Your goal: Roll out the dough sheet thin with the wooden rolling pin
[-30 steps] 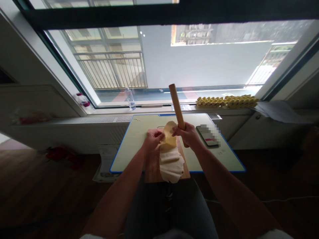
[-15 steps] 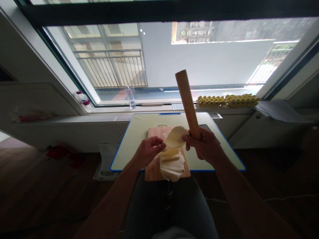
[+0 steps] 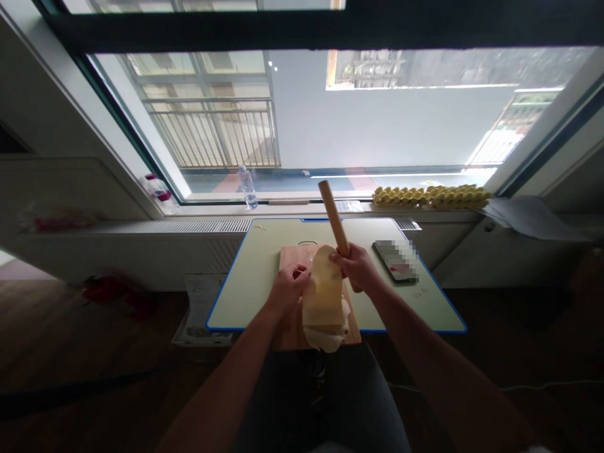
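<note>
A long pale sheet of dough (image 3: 323, 292) hangs between my two hands, its lower part lying over more dough (image 3: 326, 344) on the wooden cutting board (image 3: 289, 257). My left hand (image 3: 289, 286) is closed, pinching the sheet's left edge. With my right hand (image 3: 357, 267) I grip a wooden rolling pin (image 3: 333, 217), which tilts up and away toward the window. The thumb of that hand also presses on the sheet's upper right edge. The pin's lower part is mostly covered by my fingers.
The board rests on a pale, blue-edged table (image 3: 245, 283) and overhangs its front. A phone (image 3: 395, 261), partly pixelated, lies to the right. On the sill are a clear bottle (image 3: 247, 189) and yellow egg cartons (image 3: 429, 196). Small sticks (image 3: 260, 227) lie at the far left corner.
The dough sheet has stretched out longer and come down onto the dough below. My right hand and the rolling pin have moved left, uncovering the phone.
</note>
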Available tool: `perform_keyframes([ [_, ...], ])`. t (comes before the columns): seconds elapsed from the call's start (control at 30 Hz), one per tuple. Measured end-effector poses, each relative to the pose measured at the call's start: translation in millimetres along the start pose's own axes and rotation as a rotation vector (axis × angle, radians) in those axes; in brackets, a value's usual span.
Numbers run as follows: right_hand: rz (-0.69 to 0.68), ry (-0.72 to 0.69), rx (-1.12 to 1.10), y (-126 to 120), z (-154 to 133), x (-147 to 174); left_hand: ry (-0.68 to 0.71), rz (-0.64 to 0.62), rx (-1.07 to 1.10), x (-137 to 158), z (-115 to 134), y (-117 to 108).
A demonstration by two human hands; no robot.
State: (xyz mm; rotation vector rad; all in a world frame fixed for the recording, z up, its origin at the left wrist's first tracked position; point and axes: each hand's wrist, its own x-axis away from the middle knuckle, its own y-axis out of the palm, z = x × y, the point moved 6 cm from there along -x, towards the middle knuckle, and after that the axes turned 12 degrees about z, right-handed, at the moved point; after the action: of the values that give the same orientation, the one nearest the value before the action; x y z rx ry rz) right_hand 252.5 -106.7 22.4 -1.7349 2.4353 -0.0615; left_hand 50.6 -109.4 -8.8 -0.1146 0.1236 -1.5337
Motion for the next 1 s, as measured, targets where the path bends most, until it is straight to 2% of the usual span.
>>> perform_keyframes([
  [0.13,-0.035,-0.061,0.153,25.0,21.2,-41.9,0.109,0.178,-0.178,-19.1,-9.9,-4.8],
  [0.27,-0.038,-0.136,0.495,33.9,29.9,-65.6,0.184,0.239,-0.471,-29.6,-10.9,-10.4],
  [0.37,-0.042,-0.145,0.767,33.2,34.5,-70.0,0.195,0.231,-0.596,-34.3,-13.8,-11.4],
  [0.5,-0.061,-0.127,0.844,30.6,34.3,-64.5,0.163,0.144,-0.617,-30.2,-16.0,-7.0],
  [0.57,-0.074,-0.115,0.84,29.9,32.7,-61.6,0.223,0.177,-0.656,-22.0,-6.1,-7.5],
  [0.63,-0.075,-0.103,0.852,28.2,31.3,-60.3,0.359,0.228,-0.678,-9.2,11.6,-7.4],
  [0.67,-0.071,-0.097,0.867,26.8,30.9,-60.1,0.429,0.206,-0.672,-1.6,20.0,-4.9],
  [0.7,-0.066,-0.091,0.884,25.0,31.0,-60.0,0.484,0.13,-0.654,6.3,26.1,0.2],
  [0.8,-0.044,-0.084,0.926,17.9,32.2,-58.6,0.541,-0.238,-0.604,31.0,29.4,20.3],
  [0.83,-0.039,-0.083,0.929,15.4,32.7,-57.4,0.542,-0.305,-0.604,37.6,27.9,23.8],
  [0.87,-0.035,-0.084,0.927,13.1,33.2,-55.7,0.542,-0.325,-0.609,42.2,26.4,25.3],
  [1.0,-0.058,-0.104,0.898,9.6,31.9,-47.3,0.516,-0.245,-0.561,50.8,24.6,23.3],
])
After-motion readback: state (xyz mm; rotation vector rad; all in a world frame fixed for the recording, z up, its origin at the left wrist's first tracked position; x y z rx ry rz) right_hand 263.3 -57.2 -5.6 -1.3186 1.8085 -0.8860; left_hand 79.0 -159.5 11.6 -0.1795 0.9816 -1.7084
